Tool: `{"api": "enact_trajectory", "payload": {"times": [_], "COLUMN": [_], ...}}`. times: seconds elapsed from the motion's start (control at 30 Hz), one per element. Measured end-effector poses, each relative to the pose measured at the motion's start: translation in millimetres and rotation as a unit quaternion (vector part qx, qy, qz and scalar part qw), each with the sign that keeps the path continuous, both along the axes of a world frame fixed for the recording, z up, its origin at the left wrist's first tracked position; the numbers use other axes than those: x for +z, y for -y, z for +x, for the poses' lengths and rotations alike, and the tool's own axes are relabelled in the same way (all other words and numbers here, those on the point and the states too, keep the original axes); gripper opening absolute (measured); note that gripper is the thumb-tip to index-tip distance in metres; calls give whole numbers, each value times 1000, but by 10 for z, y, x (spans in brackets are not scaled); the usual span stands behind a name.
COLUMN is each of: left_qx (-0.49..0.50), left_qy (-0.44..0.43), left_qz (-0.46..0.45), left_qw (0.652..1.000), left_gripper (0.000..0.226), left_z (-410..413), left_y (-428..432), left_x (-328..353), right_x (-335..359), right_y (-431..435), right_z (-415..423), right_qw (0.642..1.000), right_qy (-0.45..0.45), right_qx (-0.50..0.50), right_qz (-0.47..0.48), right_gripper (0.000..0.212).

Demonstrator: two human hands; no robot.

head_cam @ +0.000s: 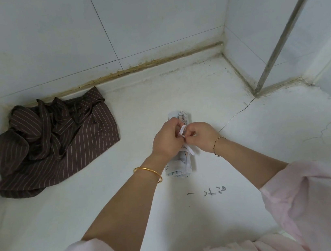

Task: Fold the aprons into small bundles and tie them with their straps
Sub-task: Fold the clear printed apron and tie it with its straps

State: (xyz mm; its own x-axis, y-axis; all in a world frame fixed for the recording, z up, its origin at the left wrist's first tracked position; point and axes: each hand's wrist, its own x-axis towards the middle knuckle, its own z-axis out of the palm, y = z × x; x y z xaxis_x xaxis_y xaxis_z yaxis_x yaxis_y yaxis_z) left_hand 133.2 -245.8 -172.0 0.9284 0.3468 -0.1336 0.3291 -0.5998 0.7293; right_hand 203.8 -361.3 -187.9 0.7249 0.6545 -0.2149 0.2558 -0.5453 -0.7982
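White counter (249, 156) in a tiled corner, head view only.

Bundle (179, 168): a white printed apron, rolled tight, lying on the counter with its long axis running away from the person.

Left hand (165, 141) and right hand (201, 136) sit over the bundle's middle. Fingers are curled and each hand pinches the white strap (183, 131). Its loose end trails over the bundle's near half. The knot is hidden by the fingers, so I cannot tell if it is closed.

Brown apron (56, 145) lies crumpled and unfolded, well left of the bundle, against the wall (53, 45).

Judgement: this is the tying step. To do it well, keep the roll pressed down, pull both strap ends evenly outward, and cinch at mid-bundle so the roll cannot spring open.
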Motion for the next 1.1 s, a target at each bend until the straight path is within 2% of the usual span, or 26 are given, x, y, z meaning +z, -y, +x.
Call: {"api": "enact_trajectory", "payload": {"times": [0.1, 0.17, 0.23, 0.33, 0.4, 0.5, 0.67, 0.77, 0.87, 0.9, 1.0, 1.1], "left_qx": [-15, -20, -15, -19, -23, -35, -20, -20, -8, -10, -2, -6], "left_qy": [-6, -13, -13, 3, 15, 24, 26, 24, 4, -1, -15, -22], "left_qz": [109, 143, 120, 52, 30, 52, 42, 31, 22, 19, -10, -4], "left_qw": [994, 989, 993, 998, 999, 998, 999, 999, 1000, 1000, 1000, 1000], "left_gripper": [24, 19, 13, 17, 13, 9, 13, 13, 7, 1, 17, 15], "left_z": [13, -1, -15, -49, -83, -109, -123, -115, -88, -84, -113, -119], "left_y": [75, 98, 70, -6, -36, -68, -105, -107, -123, -139, -184, -183], "left_x": [-24, -50, -82, -128, -137, -153, -136, -137, -104, -92, -88, -117], "right_x": [-48, -75, -87, -59, -53, -55, 2, 7, -14, -13, -2, 20], "right_y": [-12, 5, 50, 74, 38, -17, -45, -60, -74, -73, -88, -114], "right_z": [-33, -36, -15, 1, 13, 18, 17, 26, 44, 54, 93, 126], "right_qw": [1000, 1000, 998, 993, 993, 995, 995, 998, 999, 998, 993, 984], "right_qy": [-4, -15, -60, -110, -106, -100, -95, -58, -9, 2, 36, 68], "right_qx": [-14, -18, -20, -30, -38, -26, -10, 22, 33, 37, 77, 127], "right_qz": [11, 14, 30, 38, 32, 13, 15, -7, -39, -48, -77, -104], "right_gripper": [8, 12, 20, 28, 25, 8, 8, 14, 33, 33, 13, 26]}}
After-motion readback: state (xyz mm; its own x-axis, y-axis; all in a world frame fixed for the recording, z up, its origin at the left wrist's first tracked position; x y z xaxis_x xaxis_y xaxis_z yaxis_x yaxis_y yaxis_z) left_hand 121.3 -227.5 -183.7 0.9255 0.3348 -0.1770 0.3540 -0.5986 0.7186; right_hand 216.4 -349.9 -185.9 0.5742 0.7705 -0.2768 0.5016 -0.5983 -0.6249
